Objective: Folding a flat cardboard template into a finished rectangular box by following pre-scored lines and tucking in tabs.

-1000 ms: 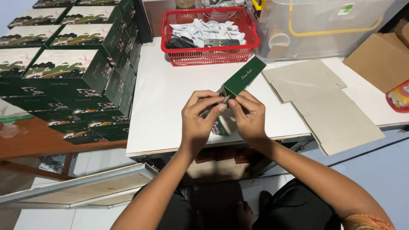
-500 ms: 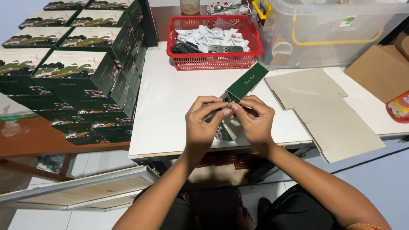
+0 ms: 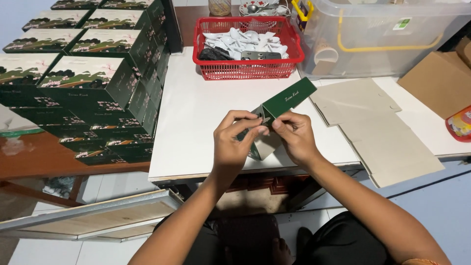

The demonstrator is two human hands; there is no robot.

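both hands pinching a dark green folding carton (image 3: 282,105), left hand (image 3: 234,145) and right hand (image 3: 294,137) gripping its lower end, probably a flap, red basket (image 3: 248,68) beyond them

1. A white bench (image 3: 196,127) spreads out beyond and beneath the fingers.
2. Left of the fingers, a brown wooden table (image 3: 44,159) adjoins the bench.
3. Below the fingers lies a pale tiled floor (image 3: 59,252), with a framed wooden panel (image 3: 93,216) lying flat to the lower left.
4. Light is soft and even.
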